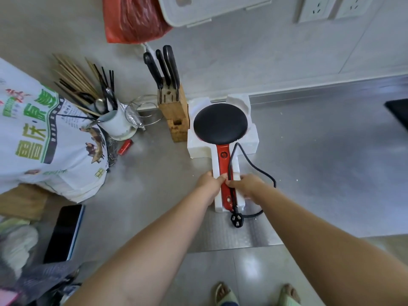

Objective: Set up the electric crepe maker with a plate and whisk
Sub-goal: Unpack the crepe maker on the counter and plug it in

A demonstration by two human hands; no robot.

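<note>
Left hand (209, 181) and right hand (245, 186) both grip crepe maker (221, 127) red handle, unit seated in foam tray (254, 138).

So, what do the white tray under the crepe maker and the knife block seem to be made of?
The tray looks like moulded white foam, probably polystyrene: matte, thick walls, cut to the shape of the crepe maker. The knife block looks like pale wood, perhaps bamboo: visible grain, unpainted, with slots cut in it.
</note>
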